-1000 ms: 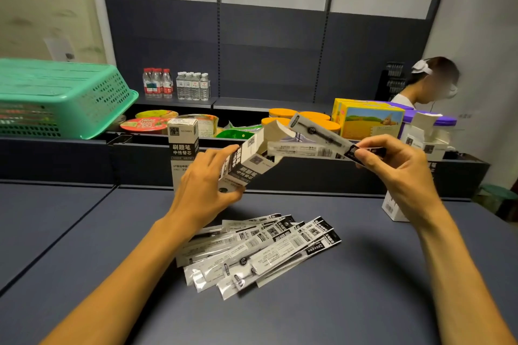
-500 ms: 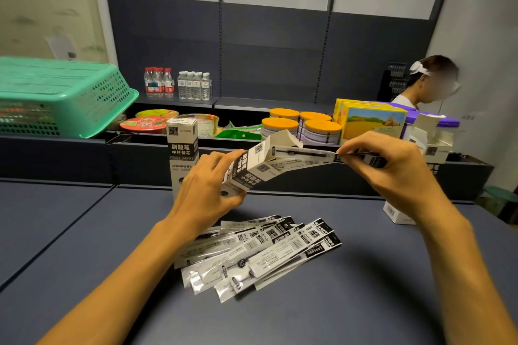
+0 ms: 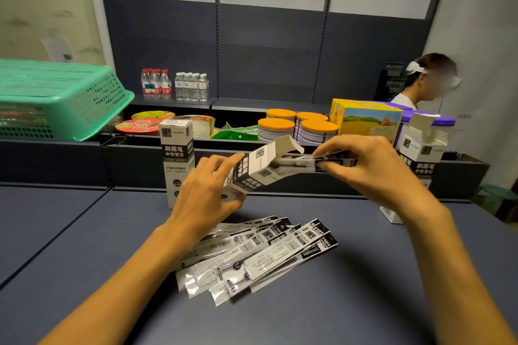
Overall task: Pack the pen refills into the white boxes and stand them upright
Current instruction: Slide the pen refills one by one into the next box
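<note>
Head cam: the left hand (image 3: 206, 199) grips a white box (image 3: 256, 169) tilted on its side above the table (image 3: 84, 232), flap open toward the right. The right hand (image 3: 372, 168) pinches a packaged refill (image 3: 308, 163) by its black end — its other end is already inside the box mouth. A fanned pile of refills (image 3: 260, 252) lies flat on the table below the hands. One closed box (image 3: 177, 165) stands upright just behind the left hand, and an open-topped box (image 3: 420, 154) stands off to the right — partly hidden by the right wrist.
</note>
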A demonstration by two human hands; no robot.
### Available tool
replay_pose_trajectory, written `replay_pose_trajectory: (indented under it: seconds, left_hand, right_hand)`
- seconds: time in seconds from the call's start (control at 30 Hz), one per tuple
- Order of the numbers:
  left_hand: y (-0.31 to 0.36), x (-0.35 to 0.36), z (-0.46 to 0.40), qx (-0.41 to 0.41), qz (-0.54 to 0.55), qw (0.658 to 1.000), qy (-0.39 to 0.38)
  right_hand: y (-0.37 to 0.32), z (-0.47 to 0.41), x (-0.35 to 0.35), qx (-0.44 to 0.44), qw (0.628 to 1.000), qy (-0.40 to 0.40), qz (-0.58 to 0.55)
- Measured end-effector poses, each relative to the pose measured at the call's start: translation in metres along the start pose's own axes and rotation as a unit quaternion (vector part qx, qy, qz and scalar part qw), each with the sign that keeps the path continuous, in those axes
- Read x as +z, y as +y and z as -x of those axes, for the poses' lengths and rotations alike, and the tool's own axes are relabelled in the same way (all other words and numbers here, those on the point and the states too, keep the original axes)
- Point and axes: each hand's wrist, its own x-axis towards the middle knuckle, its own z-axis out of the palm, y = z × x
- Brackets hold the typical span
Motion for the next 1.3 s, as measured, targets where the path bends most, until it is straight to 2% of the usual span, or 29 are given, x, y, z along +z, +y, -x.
replay_pose_trajectory:
  seconds: [0.17,0.3,0.4,0.57,0.73,0.9,0.97,1.1,1.17,1.23,1.3]
  left_hand:
    - [0.0,0.002,0.0,0.006,-0.008,1.0,-0.006]
    - [0.0,0.001,0.0,0.002,0.002,1.0,-0.004]
    - [0.001,0.001,0.0,0.004,0.001,1.0,-0.002]
    - [0.002,0.003,0.0,0.01,0.004,1.0,-0.011]
    - [0.0,0.003,0.001,0.003,0.003,1.0,-0.007]
    - [0.002,0.004,0.001,0.012,0.001,1.0,-0.01]
    - [0.001,0.004,0.001,0.008,0.006,1.0,-0.011]
    - [-0.002,0.003,0.001,-0.006,0.013,1.0,-0.007]
    - [-0.002,0.002,0.001,-0.009,0.018,1.0,-0.004]
    - [-0.003,0.001,0.002,-0.011,0.021,1.0,-0.001]
    - [-0.003,0.002,0.002,-0.012,0.022,1.0,-0.004]
  right_hand:
    - [-0.005,-0.003,0.028,-0.033,0.999,-0.009,0.007]
    - [-0.002,-0.003,0.025,-0.022,0.995,0.041,-0.089]
    - [-0.004,-0.003,0.029,-0.024,0.989,0.04,-0.14]
    - [-0.004,-0.003,0.057,-0.043,0.993,-0.01,-0.108]
    - [-0.003,-0.005,0.054,-0.049,0.988,0.059,-0.137]
    - [-0.005,-0.003,0.071,-0.082,0.993,0.016,-0.081]
    - [-0.006,-0.003,0.069,-0.093,0.991,0.023,-0.093]
    - [-0.002,0.004,0.053,-0.032,0.983,0.083,-0.161]
    - [0.006,0.008,0.051,0.016,0.985,0.044,-0.168]
    - [0.014,0.011,0.056,0.059,0.987,-0.075,-0.131]
    - [0.02,0.013,0.065,0.089,0.97,-0.209,-0.083]
